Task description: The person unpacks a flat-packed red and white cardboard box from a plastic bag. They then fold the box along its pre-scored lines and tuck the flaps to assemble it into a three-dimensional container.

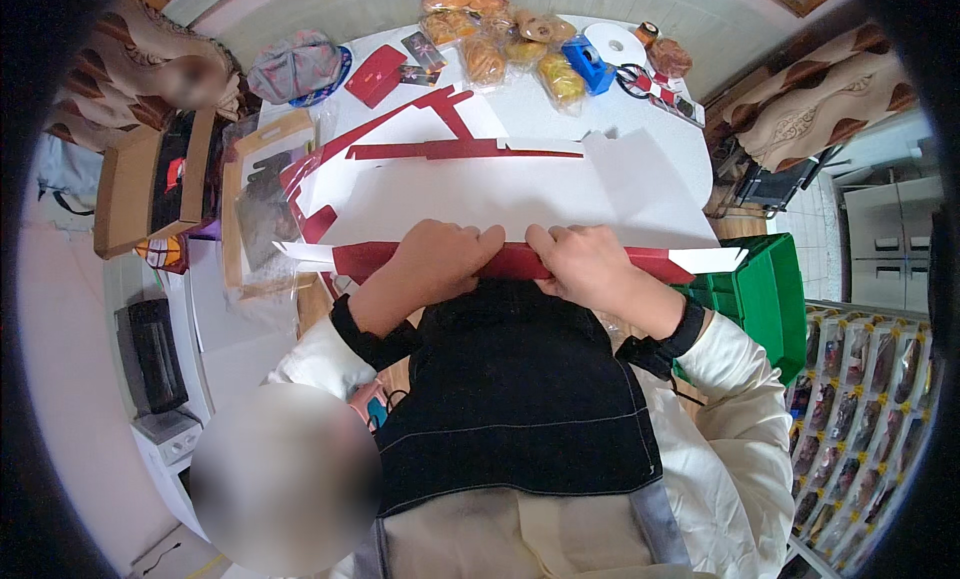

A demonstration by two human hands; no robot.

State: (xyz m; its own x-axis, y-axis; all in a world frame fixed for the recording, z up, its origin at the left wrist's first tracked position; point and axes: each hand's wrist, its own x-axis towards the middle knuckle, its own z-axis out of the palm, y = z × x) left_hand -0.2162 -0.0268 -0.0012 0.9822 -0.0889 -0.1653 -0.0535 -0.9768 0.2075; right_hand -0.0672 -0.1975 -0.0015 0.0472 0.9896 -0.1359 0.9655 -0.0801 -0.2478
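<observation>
card strip (518,263): dark red, white ends | crate (772,304): green | apron (520,379): black | curtain (815,109): brown-beige waves

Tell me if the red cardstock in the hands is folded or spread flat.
Apparently folded: the red cardstock shows as a narrow band in the left hand and right hand, with white flaps at both ends.

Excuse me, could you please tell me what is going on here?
A person in a black apron is holding a long red piece with white ends, the left hand and right hand gripping it close together near its middle. Beyond it, red cut strips lie on the white table, with a blue tape dispenser and bagged bread toward the far side.
</observation>
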